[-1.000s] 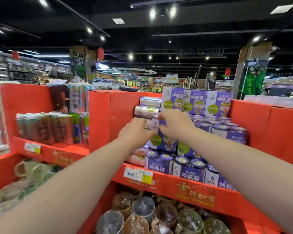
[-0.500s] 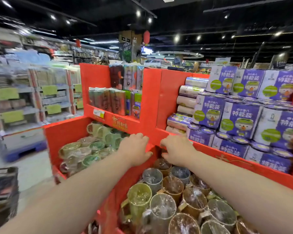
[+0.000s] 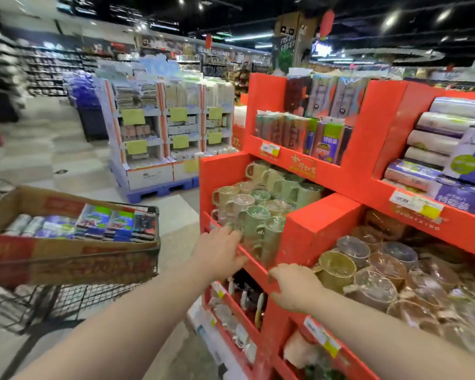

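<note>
Since the film-wrapped green ceramic mugs (image 3: pixel 254 223) stand just ahead of the left hand (image 3: pixel 220 252), whose straight, open fingers touch them, it is the nearer of the hands. The right hand (image 3: pixel 295 287) rests on the corner of the red cardboard display stand (image 3: pixel 321 223); I cannot tell whether it grips.

Matt red cardboard stand (image 3: pixel 321 223) holds glossy film-wrapped ceramic mugs (image 3: pixel 254 218); black wire trolley (image 3: pixel 99 294).
</note>
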### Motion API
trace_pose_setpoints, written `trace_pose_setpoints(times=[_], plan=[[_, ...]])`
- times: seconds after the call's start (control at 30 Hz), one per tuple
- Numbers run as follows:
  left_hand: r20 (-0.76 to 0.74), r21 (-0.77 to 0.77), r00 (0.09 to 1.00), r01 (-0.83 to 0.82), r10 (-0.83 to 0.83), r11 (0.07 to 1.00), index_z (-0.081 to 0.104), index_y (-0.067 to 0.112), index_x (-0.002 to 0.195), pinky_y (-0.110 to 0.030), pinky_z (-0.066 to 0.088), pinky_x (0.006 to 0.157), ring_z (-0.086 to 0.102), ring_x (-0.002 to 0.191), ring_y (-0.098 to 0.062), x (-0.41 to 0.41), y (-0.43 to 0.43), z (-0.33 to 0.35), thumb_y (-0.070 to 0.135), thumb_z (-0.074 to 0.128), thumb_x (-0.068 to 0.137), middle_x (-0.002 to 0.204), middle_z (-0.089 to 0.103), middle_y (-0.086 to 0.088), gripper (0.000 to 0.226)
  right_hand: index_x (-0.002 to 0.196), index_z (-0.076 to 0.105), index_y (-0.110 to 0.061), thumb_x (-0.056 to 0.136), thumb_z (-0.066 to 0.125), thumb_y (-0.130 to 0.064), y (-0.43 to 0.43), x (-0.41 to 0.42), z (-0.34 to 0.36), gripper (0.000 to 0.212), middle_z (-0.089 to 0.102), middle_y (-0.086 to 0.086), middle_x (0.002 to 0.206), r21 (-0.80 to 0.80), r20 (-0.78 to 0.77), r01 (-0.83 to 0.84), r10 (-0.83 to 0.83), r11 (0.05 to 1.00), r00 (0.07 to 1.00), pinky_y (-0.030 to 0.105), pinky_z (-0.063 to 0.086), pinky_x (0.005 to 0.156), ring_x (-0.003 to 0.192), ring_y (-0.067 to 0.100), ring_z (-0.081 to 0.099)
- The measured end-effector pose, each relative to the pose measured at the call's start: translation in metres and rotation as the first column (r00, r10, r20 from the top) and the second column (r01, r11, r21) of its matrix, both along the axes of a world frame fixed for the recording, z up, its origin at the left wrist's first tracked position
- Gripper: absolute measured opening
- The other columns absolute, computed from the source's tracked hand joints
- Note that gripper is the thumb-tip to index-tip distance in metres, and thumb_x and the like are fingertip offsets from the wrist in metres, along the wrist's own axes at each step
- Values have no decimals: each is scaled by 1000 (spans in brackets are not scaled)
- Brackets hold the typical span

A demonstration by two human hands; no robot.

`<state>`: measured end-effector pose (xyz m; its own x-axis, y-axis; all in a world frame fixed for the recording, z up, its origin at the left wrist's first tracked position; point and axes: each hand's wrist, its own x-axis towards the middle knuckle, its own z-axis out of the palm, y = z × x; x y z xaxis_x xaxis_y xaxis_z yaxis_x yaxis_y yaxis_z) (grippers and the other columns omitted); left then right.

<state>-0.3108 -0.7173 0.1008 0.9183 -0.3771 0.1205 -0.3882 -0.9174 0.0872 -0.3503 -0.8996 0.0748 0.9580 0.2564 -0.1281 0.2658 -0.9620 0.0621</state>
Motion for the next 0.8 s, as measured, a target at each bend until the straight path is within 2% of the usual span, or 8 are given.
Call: trace_pose_setpoints(times=[0.1,0.17,0.23,0.27,0.37,0.5,0.63,0.8], plan=[[3,-18,998,-59,59,998,47,19,132,-36,46,92,50,120,-24,-18,54,1,49,50,91,128,52,-3,52,122,55,-17,93,49,-34,53,-13,-18,34,56,9,123,-3,-83,-27,26,1000,996,37,43,88,114,31,54],[-22,-5,994,-105,105,994,46,17,133,-38,46,95,49,122,-25,-31,87,-3,50,51,90,130,51,-5,54,123,53,-15,94,49,-33,87,-17,-25,34,57,9,116,-4,-122,-66,65,998,990,38,43,82,110,33,56],[-56,29,985,-162,163,986,45,17,134,-40,45,97,47,123,-26,-44,118,-14,52,50,90,131,49,-5,57,114,54,-16,94,49,-29,119,-17,-29,25,57,11,115,15,-125,-96,97,995,987,37,41,76,112,34,54],[-82,48,978,-188,192,981,44,18,135,-40,44,98,46,124,-27,-51,133,-22,52,50,90,132,48,-5,57,111,55,-16,95,49,-29,135,-17,-28,21,58,12,118,24,-121,-104,106,994,987,37,41,76,114,35,54],[-144,109,956,-240,255,964,42,19,137,-42,43,97,45,123,-28,-69,171,-43,53,48,90,132,46,-5,58,121,56,-18,94,49,-31,179,-10,-23,30,57,9,125,54,-121,-144,150,988,981,41,43,88,114,31,55],[-237,138,913,-307,332,942,44,18,133,-41,41,97,45,123,-29,-84,212,-70,50,48,91,130,47,-7,53,131,51,-21,93,50,-29,233,9,-9,39,54,5,133,94,-117,-212,222,973,968,36,43,91,120,28,52],[-325,149,856,-373,402,916,45,17,132,-42,42,101,44,124,-29,-88,246,-87,48,48,91,131,46,-7,52,125,54,-23,91,51,-31,283,38,8,35,57,2,129,111,-55,-275,283,955,958,35,46,91,118,26,54],[-367,186,801,-435,473,881,42,17,135,-41,40,98,42,126,-27,-75,286,-101,48,47,94,134,45,-6,51,114,57,-22,88,55,-33,338,90,22,28,61,5,119,133,9,-354,356,926,934,36,49,88,110,28,56]])
